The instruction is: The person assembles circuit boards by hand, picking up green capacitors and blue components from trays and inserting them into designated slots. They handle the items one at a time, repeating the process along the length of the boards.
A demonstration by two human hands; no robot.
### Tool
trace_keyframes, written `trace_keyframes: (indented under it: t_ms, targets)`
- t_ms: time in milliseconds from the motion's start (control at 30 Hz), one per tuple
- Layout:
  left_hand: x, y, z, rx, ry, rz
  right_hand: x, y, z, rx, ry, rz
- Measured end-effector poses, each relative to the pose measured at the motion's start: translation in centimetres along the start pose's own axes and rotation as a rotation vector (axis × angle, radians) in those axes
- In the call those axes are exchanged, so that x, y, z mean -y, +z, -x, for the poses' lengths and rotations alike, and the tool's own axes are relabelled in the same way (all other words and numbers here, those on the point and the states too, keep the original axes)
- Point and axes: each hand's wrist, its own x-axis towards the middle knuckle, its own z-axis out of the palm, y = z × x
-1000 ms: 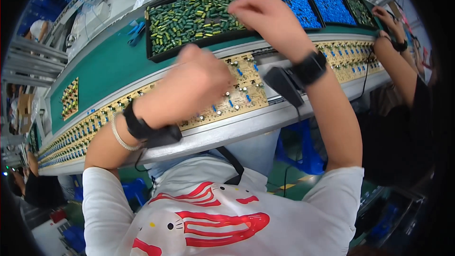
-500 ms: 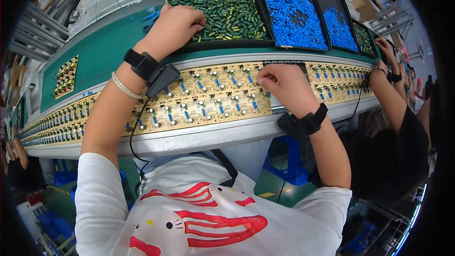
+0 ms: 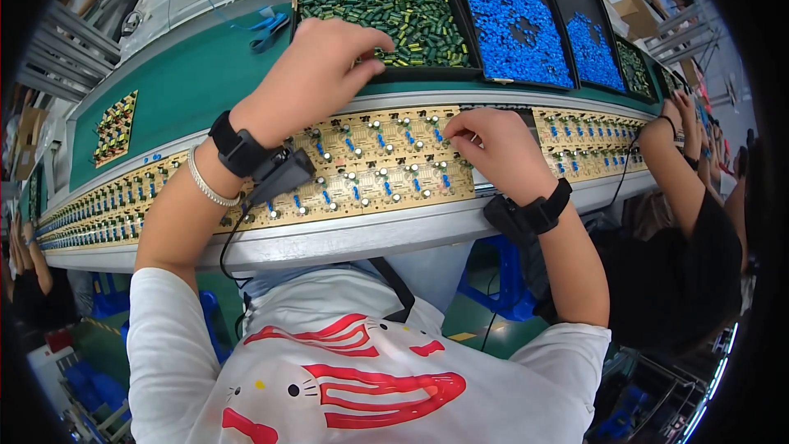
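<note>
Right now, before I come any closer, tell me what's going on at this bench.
A person is working with two bare hands. The left hand reaches over the near edge of a shallow black rectangular tray of small green cylindrical components; whether it holds one is unclear. The right hand is at the right end of a long tan circuit board fitted with small parts. Beyond it, small blue components fill much of another tray.

Since a second ago, the right hand (image 3: 493, 148) has come down from the tray of green parts (image 3: 436, 74) to the circuit boards (image 3: 382, 163). The left hand (image 3: 325, 70) has left the boards for the tray, then shifted rightward along its front.
</note>
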Motion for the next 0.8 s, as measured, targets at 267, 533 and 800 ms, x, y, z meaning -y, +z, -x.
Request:
trace_keyframes:
  t_ms: [267,533,800]
  targets:
    - [-3.5,0.3,1.0,0.234,-0.033,0.365,-0.2,0.3,0.0,-0.01,-0.076,0.018]
    - [-4.2,0.7,1.0,0.353,-0.112,0.487,0.0,0.9,-0.1,0.037,-0.105,0.12]
    - [-4.4,1.2,1.3,0.392,-0.063,0.53,0.7,-1.5,-3.1,-0.128,-0.205,0.104]
